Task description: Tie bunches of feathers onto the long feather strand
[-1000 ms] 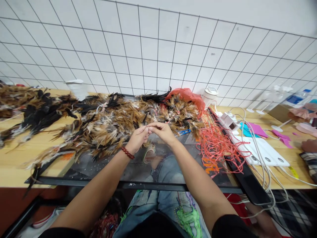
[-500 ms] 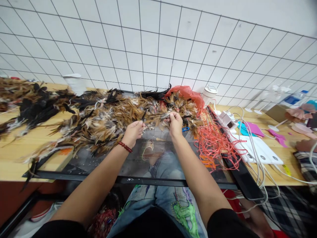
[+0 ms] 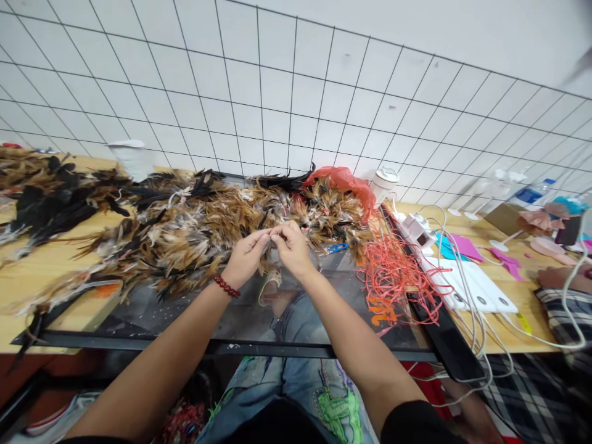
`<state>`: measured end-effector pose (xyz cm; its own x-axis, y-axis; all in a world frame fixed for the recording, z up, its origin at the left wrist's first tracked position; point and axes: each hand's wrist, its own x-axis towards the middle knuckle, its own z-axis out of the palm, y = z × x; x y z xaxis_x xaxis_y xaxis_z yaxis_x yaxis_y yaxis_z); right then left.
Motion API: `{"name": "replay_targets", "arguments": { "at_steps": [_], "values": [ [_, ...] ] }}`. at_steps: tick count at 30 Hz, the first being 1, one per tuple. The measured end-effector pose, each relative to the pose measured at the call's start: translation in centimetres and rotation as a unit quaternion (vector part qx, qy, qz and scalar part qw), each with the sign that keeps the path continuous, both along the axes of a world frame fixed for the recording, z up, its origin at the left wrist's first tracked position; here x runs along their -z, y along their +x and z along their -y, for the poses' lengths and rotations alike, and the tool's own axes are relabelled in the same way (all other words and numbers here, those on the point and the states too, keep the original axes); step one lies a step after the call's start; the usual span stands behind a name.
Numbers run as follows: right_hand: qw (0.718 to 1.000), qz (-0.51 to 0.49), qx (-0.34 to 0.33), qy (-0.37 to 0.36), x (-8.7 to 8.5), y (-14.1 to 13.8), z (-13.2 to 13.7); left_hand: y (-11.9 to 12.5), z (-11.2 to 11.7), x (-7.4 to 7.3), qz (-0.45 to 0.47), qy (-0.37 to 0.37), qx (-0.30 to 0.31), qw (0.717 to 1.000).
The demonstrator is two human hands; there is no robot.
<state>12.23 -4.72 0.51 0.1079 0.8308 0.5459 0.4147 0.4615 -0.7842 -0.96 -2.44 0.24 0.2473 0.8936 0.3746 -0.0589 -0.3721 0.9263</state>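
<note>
My left hand, with a dark red bead bracelet on its wrist, is closed in a pinch over the front of the feather pile. Meeting it at the fingertips, my right hand is closed as well. A small greyish feather shows between the fingers, mostly covered by them. Brown, black and white feathers lie heaped right behind and left of my hands, some tied in bunches. Below my hands is a dark glossy board that reflects my legs.
Tangled red-pink string lies right, near blue-handled scissors and a red plastic bag. A lidded white cup, white cables and a black power strip stand beyond. Another person's sleeve is far right. Black wire grid backs the table.
My hands have come together; before, they were apart, the left with a dark feather and the right at a feather bunch. The view has shifted slightly.
</note>
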Motion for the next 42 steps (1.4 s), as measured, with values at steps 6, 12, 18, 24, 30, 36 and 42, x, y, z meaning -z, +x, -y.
{"name": "replay_targets", "arguments": {
  "at_steps": [6, 12, 18, 24, 30, 36, 42],
  "values": [
    [1.0, 0.011, 0.026, 0.009, 0.6, 0.2, 0.1, 0.9, 0.0, 1.4, 0.013, -0.128, 0.075, 0.989],
    [0.989, 0.063, 0.112, -0.068, 1.4, 1.5, -1.3, -0.4, -1.5, 0.1, 0.202, -0.095, -0.088, 0.971],
    [0.902, 0.376, 0.111, -0.18, 0.9, 1.4, -2.2, -2.2, -3.2, -1.2, 0.321, -0.061, -0.239, 0.915],
    [0.834, 0.505, 0.148, -0.169, 0.3, 2.1, -2.4, -0.6, -2.2, -0.1, 0.272, -0.111, -0.178, 0.939],
    [0.908, 0.329, 0.089, -0.245, 0.7, 6.2, -1.6, 0.4, -1.6, 0.6, 0.256, -0.139, -0.155, 0.944],
    [0.924, 0.337, 0.077, -0.162, 0.4, 5.6, -1.5, 0.5, -1.7, 0.7, 0.267, -0.168, -0.161, 0.935],
    [0.84, 0.536, 0.041, -0.077, -0.4, 1.0, -3.3, 0.5, -1.8, 1.2, 0.255, -0.164, -0.16, 0.94]
  ]
}}
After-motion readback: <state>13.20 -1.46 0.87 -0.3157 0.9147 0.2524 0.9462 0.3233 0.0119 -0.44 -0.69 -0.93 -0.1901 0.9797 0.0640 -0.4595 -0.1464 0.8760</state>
